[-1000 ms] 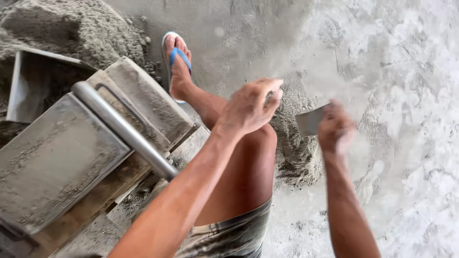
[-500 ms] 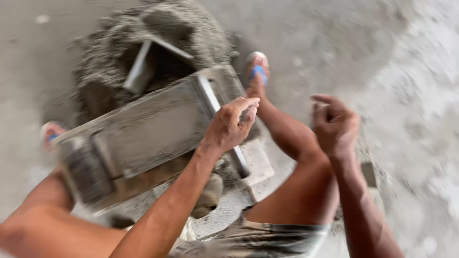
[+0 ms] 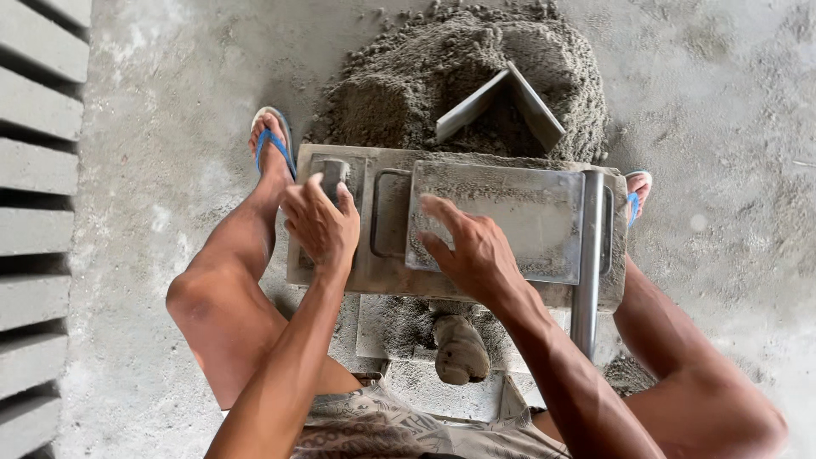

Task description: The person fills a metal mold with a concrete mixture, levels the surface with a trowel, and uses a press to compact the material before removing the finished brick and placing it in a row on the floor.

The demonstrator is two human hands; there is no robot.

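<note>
Fingers of my left hand (image 3: pixel 321 223) curl around a small dark knob (image 3: pixel 333 176) at the left end of the metal block mould (image 3: pixel 382 255), thumb across the front of it, so that hand is closed on the knob and steadies that side. My right hand (image 3: pixel 466 251) lies flat on the mould's steel lid plate (image 3: pixel 527 212), fingers spread wide and holding nothing, just pressing down near the plate's left edge. Flat palm there makes sense for keeping the plate seated.

Mould sits on the concrete floor (image 3: pixel 170 170) between my knees, long side across me, right in front of the pile of damp grey mix (image 3: pixel 442 76). A round steel bar handle (image 3: pixel 588 255) runs toward me at the mould's right end. An angled metal scoop (image 3: pixel 501 106) is stuck in the pile, just behind the mould, within easy reach. Below the mould, close to my shorts, a lump of crusted mix (image 3: pixel 460 348) lies on a slab.

My feet in blue flip-flops sit either side: left one (image 3: pixel 272 140) by the mould's left corner, right one (image 3: pixel 636 191) partly hidden behind its right end. Finished grey blocks (image 3: pixel 38 170) are lined in rows at far left, well apart from me.
</note>
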